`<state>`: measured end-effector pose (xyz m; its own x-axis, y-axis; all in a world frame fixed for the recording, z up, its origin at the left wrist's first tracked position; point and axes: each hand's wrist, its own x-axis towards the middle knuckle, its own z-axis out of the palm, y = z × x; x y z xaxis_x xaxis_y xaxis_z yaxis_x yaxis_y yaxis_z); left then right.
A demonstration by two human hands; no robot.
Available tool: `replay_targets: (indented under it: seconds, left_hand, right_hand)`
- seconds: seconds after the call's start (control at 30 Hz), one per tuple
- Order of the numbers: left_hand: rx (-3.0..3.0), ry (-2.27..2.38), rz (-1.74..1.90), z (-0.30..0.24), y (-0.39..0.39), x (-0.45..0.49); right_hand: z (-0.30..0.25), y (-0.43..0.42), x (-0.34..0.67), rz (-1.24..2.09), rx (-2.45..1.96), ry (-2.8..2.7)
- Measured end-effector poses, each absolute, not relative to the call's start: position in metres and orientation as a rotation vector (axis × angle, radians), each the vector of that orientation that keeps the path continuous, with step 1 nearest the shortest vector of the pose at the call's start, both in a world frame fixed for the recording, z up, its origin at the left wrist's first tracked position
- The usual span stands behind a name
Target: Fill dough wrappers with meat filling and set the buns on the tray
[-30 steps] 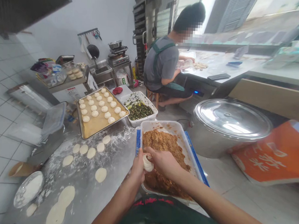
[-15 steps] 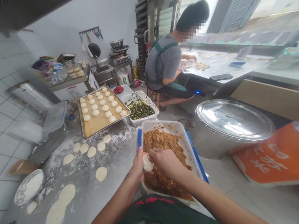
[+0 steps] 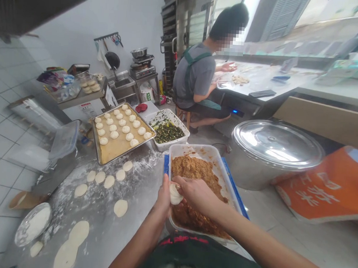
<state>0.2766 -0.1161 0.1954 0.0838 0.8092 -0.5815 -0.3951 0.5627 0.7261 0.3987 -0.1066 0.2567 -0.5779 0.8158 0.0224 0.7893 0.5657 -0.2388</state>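
Note:
A pale pleated bun is between my two hands, above the near left part of a white tub of brown filling. My left hand cups the bun from the left, its fingers partly hidden behind the dough. The fingers of my right hand pinch the dough's top edge from the right. Flat round dough wrappers lie on the floured metal table to the left of my hands.
A lined tray holds several shaped buns, beside a tub of chopped green filling. At the left edge stands a bowl of flour. A large lidded steel pot is on the right. A seated co-worker handles dough at another table.
My hands stay at the same spot, still pinching the bun, which shows slightly turned. The co-worker's far hand has lifted from the dough pile. The view has shifted slightly.

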Motion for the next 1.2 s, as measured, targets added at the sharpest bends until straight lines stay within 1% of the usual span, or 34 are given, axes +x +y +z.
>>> replay_targets:
  seconds: [0.2, 0.43, 0.63, 0.87, 0.97, 1.1, 1.2]
  left_hand:
    - [0.511, 1.097, 0.967, 0.198, -0.121, 0.275]
    - [0.504, 1.184, 0.985, 0.201, -0.120, 0.277]
    - [0.532, 1.081, 0.958, 0.204, -0.123, 0.273]
    - [0.460, 1.181, 0.929, 0.195, -0.122, 0.277]
    - [0.454, 1.137, 0.912, 0.200, -0.122, 0.276]
    - [0.480, 1.004, 0.993, 0.208, -0.125, 0.276]
    - [0.473, 1.056, 1.018, 0.208, -0.126, 0.278]
  right_hand:
    - [0.257, -0.106, 0.400, 0.312, -1.434, -2.674]
    - [0.258, -0.110, 0.397, 0.291, -1.470, -2.612]
    - [0.258, -0.106, 0.403, 0.392, -1.484, -2.580]
    - [0.252, -0.105, 0.403, 0.463, -1.412, -2.625]
    - [0.254, -0.105, 0.404, 0.490, -1.383, -2.602]
    - [0.259, -0.104, 0.406, 0.555, -1.349, -2.499]
    - [0.260, -0.104, 0.403, 0.564, -1.444, -2.448]
